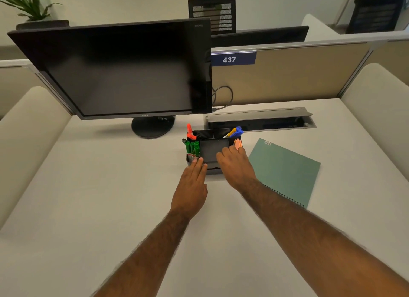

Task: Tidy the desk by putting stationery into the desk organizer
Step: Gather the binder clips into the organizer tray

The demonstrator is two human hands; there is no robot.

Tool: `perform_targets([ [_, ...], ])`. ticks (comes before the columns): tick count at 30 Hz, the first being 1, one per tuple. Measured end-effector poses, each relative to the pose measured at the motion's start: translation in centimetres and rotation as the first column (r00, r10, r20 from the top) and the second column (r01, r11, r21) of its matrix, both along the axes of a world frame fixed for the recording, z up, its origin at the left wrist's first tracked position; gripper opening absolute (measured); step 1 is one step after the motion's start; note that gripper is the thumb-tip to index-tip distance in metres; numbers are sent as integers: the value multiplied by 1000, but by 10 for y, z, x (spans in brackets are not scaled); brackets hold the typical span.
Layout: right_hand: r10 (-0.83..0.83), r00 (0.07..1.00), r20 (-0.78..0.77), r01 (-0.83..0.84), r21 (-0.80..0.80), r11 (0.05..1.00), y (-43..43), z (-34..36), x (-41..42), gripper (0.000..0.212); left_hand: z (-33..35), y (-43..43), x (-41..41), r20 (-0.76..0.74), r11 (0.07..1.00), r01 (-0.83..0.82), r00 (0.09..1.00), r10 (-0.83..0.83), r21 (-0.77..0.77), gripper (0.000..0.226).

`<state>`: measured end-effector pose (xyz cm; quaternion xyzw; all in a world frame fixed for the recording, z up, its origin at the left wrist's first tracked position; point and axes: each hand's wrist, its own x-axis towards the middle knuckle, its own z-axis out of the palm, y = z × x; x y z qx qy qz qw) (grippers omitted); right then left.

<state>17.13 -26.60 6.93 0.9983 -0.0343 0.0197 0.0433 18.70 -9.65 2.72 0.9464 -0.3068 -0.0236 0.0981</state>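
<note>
While laid flat with straight fingers, gripping nothing, against the organizer [213, 150] at frame centre, left hand [192, 181] at its front edge beside the green markers [192, 148], right hand [236, 166] over its middle tray, risks shoving it backward and toppling the upright pens [236, 132].

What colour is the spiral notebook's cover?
Muted teal green; the notebook shows clearly in the head view.
</note>
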Motion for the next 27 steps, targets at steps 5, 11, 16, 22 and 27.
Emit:
perform_targets([
  [5,14,1000,-4,-14,-6,1000,-2,-3,2,36,-7,2,1,20,997,-17,1000,15,69,68],
  [11,-10,1000,2,10,29,1000,-12,-1,10,38,-1,-5,15,-21,998,21,1000,-19,66,69],
  [16,12,1000,21,-14,87,996,-20,0,19,37,3,-13,30,-58,999,-2,998,5,47,71],
  [22,-15,999,32,12,92,996,-28,-1,30,37,3,-21,39,-68,999,-7,998,11,49,72],
  [27,7,999,34,-10,82,997,-38,-2,37,38,0,-23,48,-34,995,26,999,-23,92,71],
])
